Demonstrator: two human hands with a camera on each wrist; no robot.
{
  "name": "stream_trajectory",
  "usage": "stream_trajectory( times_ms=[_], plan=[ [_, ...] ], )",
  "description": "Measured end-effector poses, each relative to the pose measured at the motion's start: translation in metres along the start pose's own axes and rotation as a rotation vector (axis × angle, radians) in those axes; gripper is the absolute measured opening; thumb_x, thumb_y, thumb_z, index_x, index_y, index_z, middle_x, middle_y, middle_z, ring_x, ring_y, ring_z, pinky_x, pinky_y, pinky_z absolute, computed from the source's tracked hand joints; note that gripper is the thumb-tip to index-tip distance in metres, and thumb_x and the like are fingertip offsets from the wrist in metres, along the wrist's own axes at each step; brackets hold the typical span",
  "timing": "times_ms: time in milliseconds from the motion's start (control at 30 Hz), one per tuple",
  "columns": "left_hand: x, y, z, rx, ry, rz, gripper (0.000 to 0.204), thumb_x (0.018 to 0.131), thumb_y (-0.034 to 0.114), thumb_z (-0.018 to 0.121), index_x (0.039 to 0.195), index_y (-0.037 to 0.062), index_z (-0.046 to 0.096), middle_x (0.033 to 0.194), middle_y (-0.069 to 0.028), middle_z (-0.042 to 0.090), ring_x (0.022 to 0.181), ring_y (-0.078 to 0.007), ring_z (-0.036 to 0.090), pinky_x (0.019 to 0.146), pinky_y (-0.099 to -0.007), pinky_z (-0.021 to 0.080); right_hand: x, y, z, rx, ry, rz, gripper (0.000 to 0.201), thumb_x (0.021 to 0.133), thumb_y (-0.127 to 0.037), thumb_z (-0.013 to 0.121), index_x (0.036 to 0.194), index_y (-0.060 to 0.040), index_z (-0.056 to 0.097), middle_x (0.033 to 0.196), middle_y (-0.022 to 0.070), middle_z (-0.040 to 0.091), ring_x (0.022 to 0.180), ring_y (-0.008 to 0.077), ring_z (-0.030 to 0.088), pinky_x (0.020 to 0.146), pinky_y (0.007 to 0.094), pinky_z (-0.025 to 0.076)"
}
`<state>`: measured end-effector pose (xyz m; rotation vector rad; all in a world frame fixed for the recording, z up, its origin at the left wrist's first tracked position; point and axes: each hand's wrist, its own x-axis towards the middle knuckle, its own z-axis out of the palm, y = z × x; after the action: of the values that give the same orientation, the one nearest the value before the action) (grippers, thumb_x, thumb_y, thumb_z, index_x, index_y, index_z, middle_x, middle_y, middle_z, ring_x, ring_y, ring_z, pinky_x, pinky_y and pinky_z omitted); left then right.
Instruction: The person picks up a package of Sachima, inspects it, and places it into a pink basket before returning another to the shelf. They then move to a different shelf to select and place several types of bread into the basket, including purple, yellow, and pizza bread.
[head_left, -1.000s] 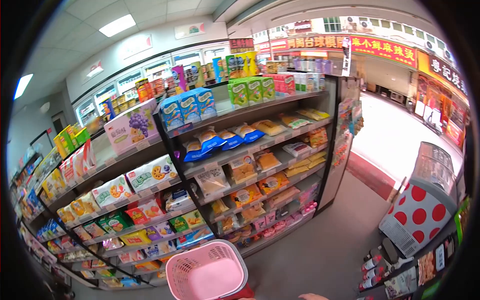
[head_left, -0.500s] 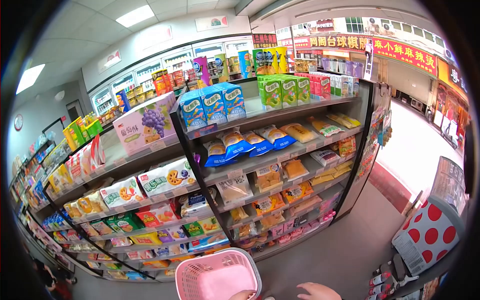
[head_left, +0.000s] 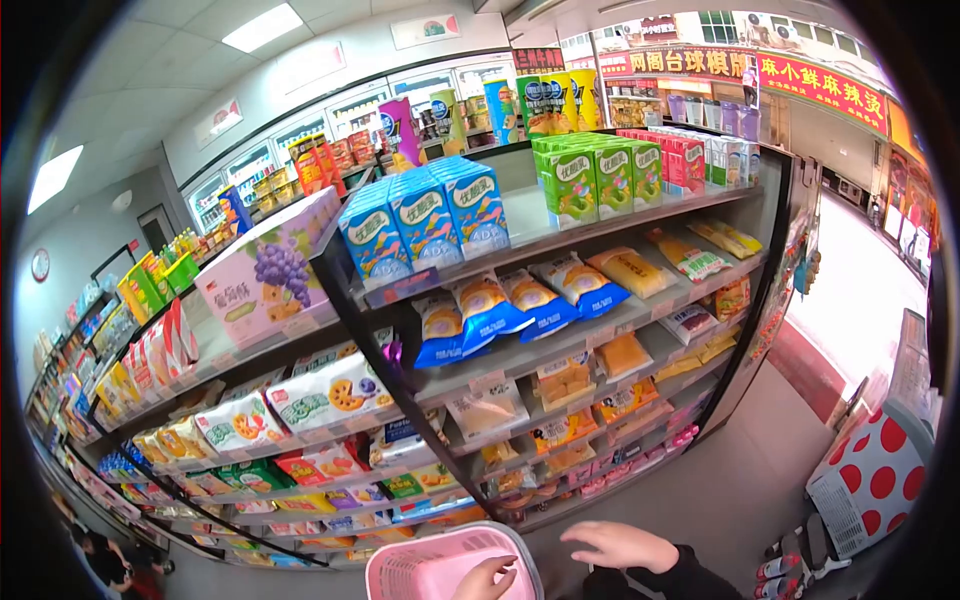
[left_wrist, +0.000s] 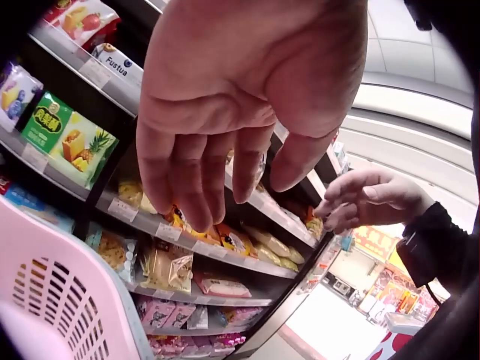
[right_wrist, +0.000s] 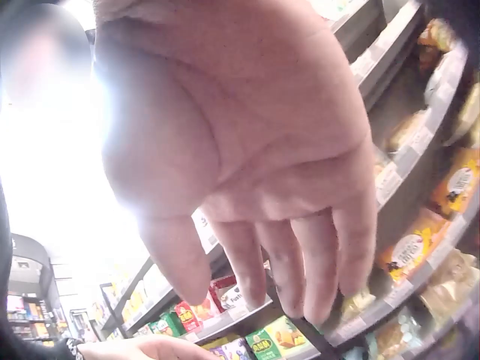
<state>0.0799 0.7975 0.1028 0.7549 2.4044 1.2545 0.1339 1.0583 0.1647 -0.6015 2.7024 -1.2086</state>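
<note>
In the head view my left hand [head_left: 487, 580] is over the pink basket [head_left: 400, 562], fingers loosely bent and holding nothing. My right hand [head_left: 622, 546] hovers to the right of the basket, before the lower shelves, fingers extended and empty. The left wrist view shows the left palm [left_wrist: 240, 97] with its fingers hanging relaxed, the basket [left_wrist: 45, 255] below at the left, and the right hand [left_wrist: 375, 196] farther off. Relaxed fingers and an empty palm [right_wrist: 247, 135] fill the right wrist view. Whether anything supports the basket is hidden.
Shelves hold blue drink cartons [head_left: 425, 225], green cartons [head_left: 600, 180], blue snack bags [head_left: 530, 300] and a grape-printed box [head_left: 270, 265]. A red-dotted freezer [head_left: 872, 475] stands at the right near the doorway. A person [head_left: 105, 560] is at the lower left.
Both hands have risen farther into the head view, the left one over the basket. The shelves appear larger and closer, and the basket sits lower in view.
</note>
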Motion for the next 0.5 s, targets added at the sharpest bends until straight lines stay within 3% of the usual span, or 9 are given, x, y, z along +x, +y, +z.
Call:
stream_trajectory(
  times_ms=[67, 100, 167, 267, 333, 500],
  plan=[
    [0.033, 0.015, -0.018, 0.015, -0.010, -0.012, 0.036, 0.079, 0.019, 0.059, 0.110, 0.0014, 0.053, 0.100, -0.0171, 0.059, 0.089, -0.0268, 0.058, 0.074, -0.0325, 0.046, 0.033, 0.002, -0.039, -0.048, 0.187, -0.190, 0.030, 0.082, -0.018, 0.052, 0.106, -0.0001, 0.047, 0.106, 0.0165, 0.052, 0.096, 0.0331, 0.052, 0.080, 0.0374, 0.043],
    [0.052, 0.025, -0.026, -0.030, 0.049, -0.042, 0.034, 0.075, 0.021, 0.064, 0.102, 0.0017, 0.058, 0.097, -0.0140, 0.059, 0.095, -0.0248, 0.056, 0.087, -0.0349, 0.041, 0.050, 0.008, -0.056, -0.082, 0.298, -0.235, 0.030, 0.081, -0.016, 0.054, 0.105, -0.0001, 0.048, 0.105, 0.0164, 0.052, 0.096, 0.0327, 0.052, 0.081, 0.0369, 0.043],
    [0.091, 0.059, -0.053, 0.065, 0.171, 0.155, 0.027, 0.080, 0.011, 0.056, 0.105, 0.0034, 0.056, 0.098, -0.0154, 0.059, 0.090, -0.0268, 0.059, 0.076, -0.0334, 0.047, 0.085, 0.001, -0.104, -0.117, 0.450, -0.295, 0.033, 0.076, -0.010, 0.058, 0.106, -0.0019, 0.049, 0.105, 0.0159, 0.052, 0.097, 0.0322, 0.052, 0.083, 0.0365, 0.043],
    [0.139, 0.106, -0.077, -0.030, 0.472, 0.274, 0.029, 0.080, 0.002, 0.053, 0.108, 0.0001, 0.052, 0.101, -0.0120, 0.057, 0.089, -0.0185, 0.058, 0.077, -0.0277, 0.046, 0.132, -0.017, -0.159, -0.354, 0.647, -0.390, 0.036, 0.072, -0.006, 0.058, 0.107, -0.0050, 0.050, 0.110, 0.0144, 0.049, 0.106, 0.0317, 0.045, 0.089, 0.0392, 0.038],
    [0.168, 0.115, -0.081, -0.349, 0.525, 0.319, 0.040, 0.081, -0.002, 0.048, 0.120, -0.0010, 0.039, 0.111, -0.0119, 0.051, 0.094, -0.0168, 0.055, 0.082, -0.0274, 0.043, 0.163, -0.019, -0.177, -0.451, 0.659, -0.393, 0.036, 0.071, -0.006, 0.057, 0.106, -0.0061, 0.051, 0.111, 0.0147, 0.049, 0.107, 0.0317, 0.044, 0.090, 0.0395, 0.037],
    [0.199, 0.144, -0.082, -0.711, 0.478, 0.276, 0.040, 0.083, -0.002, 0.046, 0.121, -0.0007, 0.035, 0.115, -0.0147, 0.048, 0.092, -0.0191, 0.055, 0.082, -0.0293, 0.044, 0.215, -0.009, -0.183, -0.813, 0.667, -0.405, 0.046, 0.067, -0.008, 0.059, 0.112, -0.0118, 0.050, 0.117, 0.0154, 0.045, 0.112, 0.0338, 0.039, 0.090, 0.0423, 0.036]
  ],
)
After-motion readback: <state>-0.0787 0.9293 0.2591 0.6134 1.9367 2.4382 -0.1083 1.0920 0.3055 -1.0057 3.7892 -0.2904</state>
